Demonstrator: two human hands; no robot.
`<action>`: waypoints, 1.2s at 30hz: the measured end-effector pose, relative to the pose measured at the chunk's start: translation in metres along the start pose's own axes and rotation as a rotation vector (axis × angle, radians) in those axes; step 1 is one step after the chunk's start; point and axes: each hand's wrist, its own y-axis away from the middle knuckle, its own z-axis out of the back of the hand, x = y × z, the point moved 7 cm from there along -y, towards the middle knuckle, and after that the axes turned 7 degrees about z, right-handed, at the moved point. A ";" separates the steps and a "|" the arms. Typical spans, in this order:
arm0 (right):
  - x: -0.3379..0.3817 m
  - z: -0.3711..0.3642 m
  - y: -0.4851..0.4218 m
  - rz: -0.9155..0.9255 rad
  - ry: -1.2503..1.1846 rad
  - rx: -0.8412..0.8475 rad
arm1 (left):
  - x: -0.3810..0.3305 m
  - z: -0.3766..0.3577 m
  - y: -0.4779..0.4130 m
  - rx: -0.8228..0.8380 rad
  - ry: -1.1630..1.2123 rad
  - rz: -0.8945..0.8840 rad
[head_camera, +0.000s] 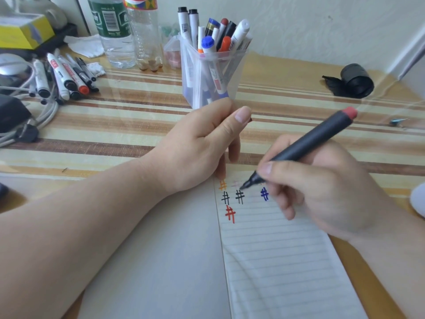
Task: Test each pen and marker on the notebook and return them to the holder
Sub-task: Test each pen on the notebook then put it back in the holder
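Observation:
My right hand (pixel 322 192) grips a black marker with a red end (pixel 322 137), its tip touching the lined notebook page (pixel 276 261) near the top, where a faint pink mark shows. Orange, black, red and blue hash marks lie around the tip. My left hand (pixel 200 148) rests at the notebook's top edge with fingers curled, thumb pinched on something small and dark, possibly the marker's cap; I cannot tell for sure. A clear plastic holder (pixel 207 74) full of several pens and markers stands just beyond my left hand.
A pile of several loose markers (pixel 66 74) lies at the left by cables. Two plastic bottles (pixel 119 31) stand behind the holder. A black roll of bags (pixel 354 80) sits at the right, a yellow box (pixel 23 31) at the far left.

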 end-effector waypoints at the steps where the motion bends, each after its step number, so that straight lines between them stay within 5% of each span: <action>1: 0.000 0.008 -0.002 0.015 -0.039 -0.067 | 0.001 0.000 0.000 -0.002 -0.007 -0.001; 9: 0.004 0.048 -0.004 0.143 -0.287 -0.450 | -0.004 0.002 -0.002 -0.083 -0.301 -0.084; 22: 0.006 0.035 -0.006 0.209 -0.176 -0.302 | -0.004 0.003 -0.002 -0.124 -0.358 -0.130; 36: -0.005 0.040 -0.008 0.095 -0.364 -0.348 | -0.012 0.001 0.003 -0.108 -0.333 -0.242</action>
